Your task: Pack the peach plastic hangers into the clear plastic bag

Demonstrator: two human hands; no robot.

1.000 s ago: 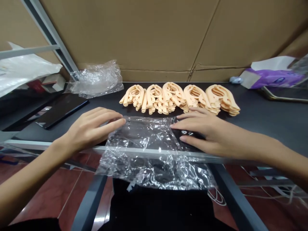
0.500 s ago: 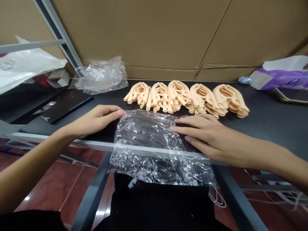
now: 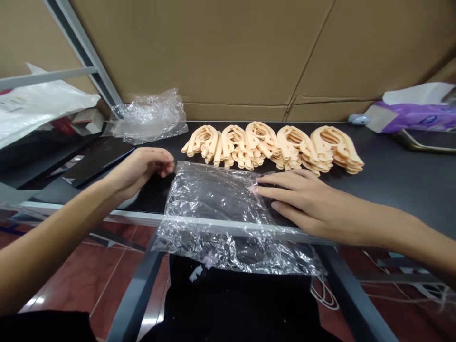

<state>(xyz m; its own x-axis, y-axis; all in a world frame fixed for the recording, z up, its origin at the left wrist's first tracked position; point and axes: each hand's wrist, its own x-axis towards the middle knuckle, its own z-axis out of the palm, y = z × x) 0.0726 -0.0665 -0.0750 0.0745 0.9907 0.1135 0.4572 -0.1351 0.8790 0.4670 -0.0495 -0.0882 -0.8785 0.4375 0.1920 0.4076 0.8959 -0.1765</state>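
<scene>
A clear plastic bag lies flattened over the black table's front edge, its lower part hanging down. My right hand rests palm down on the bag's right side, fingers stretched out. By the bag's upper left corner is my left hand, raised on its side with the fingers curled in. Whether those fingertips pinch anything is hidden. Just behind the bag, several stacks of peach plastic pieces, each with a loop and two arms like folded hangers, stand in a row.
More crumpled clear plastic sits at the back left. Left of my hand lies a dark flat phone-like object, below a white package. A purple tissue pack and a metal-rimmed object are at the right. Cardboard walls the back.
My left hand has drawn slightly left off the bag's corner, turned up, and curled its fingers. The bag lies a little smoother and wider to the left. My right hand stays in place.
</scene>
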